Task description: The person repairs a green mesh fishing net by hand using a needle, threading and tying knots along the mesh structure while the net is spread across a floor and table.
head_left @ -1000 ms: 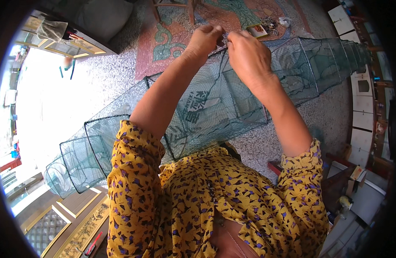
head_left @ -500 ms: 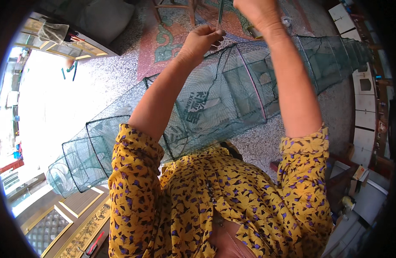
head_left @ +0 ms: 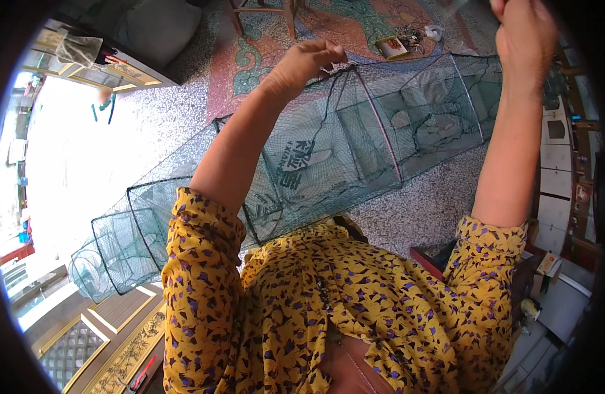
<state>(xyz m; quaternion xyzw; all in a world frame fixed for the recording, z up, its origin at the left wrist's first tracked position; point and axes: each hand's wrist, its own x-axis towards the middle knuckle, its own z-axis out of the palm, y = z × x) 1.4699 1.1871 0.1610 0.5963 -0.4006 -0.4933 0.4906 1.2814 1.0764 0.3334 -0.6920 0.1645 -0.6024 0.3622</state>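
Note:
A long fish trap of green netting [head_left: 335, 141] stretches across in front of me, held out by dark square frames and some pinkish-purple rods. My left hand [head_left: 306, 65] is at its far upper edge, beside a frame corner, fingers curled and thumb and fingertips pinched on the netting. Raised at the far right, above the trap, my right hand [head_left: 527, 39] is closed in a fist. What it grips is hidden, and its top runs out of the picture. Through the mesh shows a pale sheet with dark printing [head_left: 299, 161].
A small yellow-edged box [head_left: 391, 47] of reddish bits lies on the patterned floor beyond the trap. Wooden stool legs [head_left: 289, 20] stand at the back. A cabinet [head_left: 138, 59] is at the far left, white drawers [head_left: 557, 157] line the right, and a red-handled tool [head_left: 144, 373] lies lower left.
My right hand has swung right, away from my left hand, uncovering the yellow-edged box. The green strand that hung near my left hand no longer shows there. My left hand has barely moved.

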